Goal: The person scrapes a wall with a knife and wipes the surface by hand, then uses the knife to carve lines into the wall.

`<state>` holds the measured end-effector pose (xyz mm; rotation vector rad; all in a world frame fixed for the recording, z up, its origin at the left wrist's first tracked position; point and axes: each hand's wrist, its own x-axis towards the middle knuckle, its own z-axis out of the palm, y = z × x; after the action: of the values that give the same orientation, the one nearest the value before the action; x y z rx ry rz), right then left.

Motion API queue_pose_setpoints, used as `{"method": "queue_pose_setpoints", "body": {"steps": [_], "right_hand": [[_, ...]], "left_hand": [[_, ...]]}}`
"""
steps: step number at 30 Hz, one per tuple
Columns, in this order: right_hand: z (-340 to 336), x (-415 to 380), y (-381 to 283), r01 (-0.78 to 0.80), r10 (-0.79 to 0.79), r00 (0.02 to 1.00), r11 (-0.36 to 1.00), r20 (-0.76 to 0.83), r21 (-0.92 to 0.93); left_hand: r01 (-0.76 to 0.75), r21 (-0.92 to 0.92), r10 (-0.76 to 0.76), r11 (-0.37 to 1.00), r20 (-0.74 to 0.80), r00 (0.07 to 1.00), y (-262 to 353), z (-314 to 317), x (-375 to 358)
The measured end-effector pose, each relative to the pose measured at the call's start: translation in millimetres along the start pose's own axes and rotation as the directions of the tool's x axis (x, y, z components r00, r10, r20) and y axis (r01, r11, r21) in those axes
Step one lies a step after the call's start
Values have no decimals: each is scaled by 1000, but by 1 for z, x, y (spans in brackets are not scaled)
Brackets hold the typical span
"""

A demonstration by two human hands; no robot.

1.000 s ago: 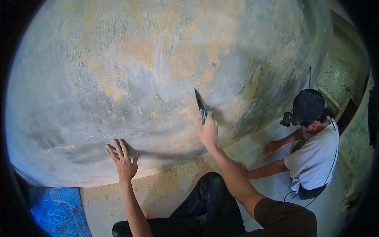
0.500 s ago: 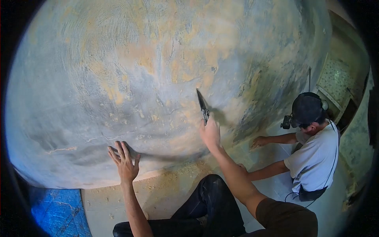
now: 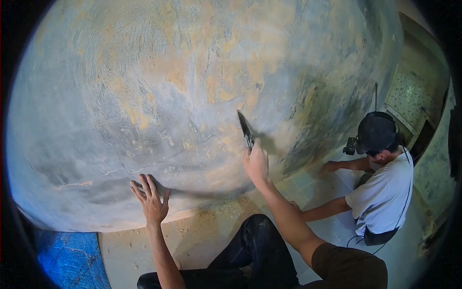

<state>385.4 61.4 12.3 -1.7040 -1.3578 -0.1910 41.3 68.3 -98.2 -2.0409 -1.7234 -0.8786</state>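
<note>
A large rounded surface (image 3: pixel 159 91), mottled grey-blue with yellowish patches and scratch marks, fills most of the view. My right hand (image 3: pixel 257 161) is closed around the handle of a dark, pointed knife (image 3: pixel 244 126). The blade points up and to the left, against or very near the surface; contact is hard to judge. Lower left, my left hand (image 3: pixel 151 200) lies with its fingers spread on the surface near the bottom bulge. A thin pale crack (image 3: pixel 72 184) runs left of those fingers.
Yellowish crumbs (image 3: pixel 211 219) lie on the floor along the base of the surface. A blue sheet (image 3: pixel 72 260) covers the floor at lower left. To the right, a person (image 3: pixel 382 188) in a white shirt and dark cap sits low, one arm stretched toward the surface's base.
My right hand and the knife stay nearly in place, the tip a touch lower. My left hand remains spread. The other person's far hand has moved to the right.
</note>
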Motion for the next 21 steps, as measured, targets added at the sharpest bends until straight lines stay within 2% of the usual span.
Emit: {"method": "queue_pose_setpoints", "body": {"steps": [1, 4, 5, 8, 11, 14, 15, 18, 21], "right_hand": [[-6, 10, -6, -30, 31, 999, 999, 30, -15], [-13, 27, -18, 9, -10, 999, 999, -46, -32], [-17, 23, -25, -84, 83, 996, 996, 23, 42], [9, -2, -10, 12, -10, 997, 1000, -76, 19], [12, -11, 6, -38, 41, 995, 999, 89, -27], [-1, 5, -1, -34, 38, 998, 997, 52, -74], [-6, 13, -7, -43, 43, 998, 999, 42, -2], [-14, 34, -21, 19, -18, 999, 999, -28, 38], [-7, 23, -23, -43, 45, 999, 995, -26, 86]], "left_hand": [[3, -1, -3, 1000, -1, 1000, 0, 1, 0], [4, 3, -4, 1000, -5, 1000, -1, 1, 2], [1, 5, -1, 1000, -4, 1000, -1, 0, 1], [1, 10, -1, 1000, 0, 1000, -2, 3, 1], [12, 1, -12, 1000, 4, 1000, -2, 3, 1], [5, -4, -5, 1000, 23, 1000, 0, -4, 2], [0, 1, 0, 1000, 17, 1000, -1, -3, 1], [2, 10, -2, 1000, 6, 1000, -2, -1, 1], [4, 0, -4, 1000, -1, 1000, 0, 2, 2]]}}
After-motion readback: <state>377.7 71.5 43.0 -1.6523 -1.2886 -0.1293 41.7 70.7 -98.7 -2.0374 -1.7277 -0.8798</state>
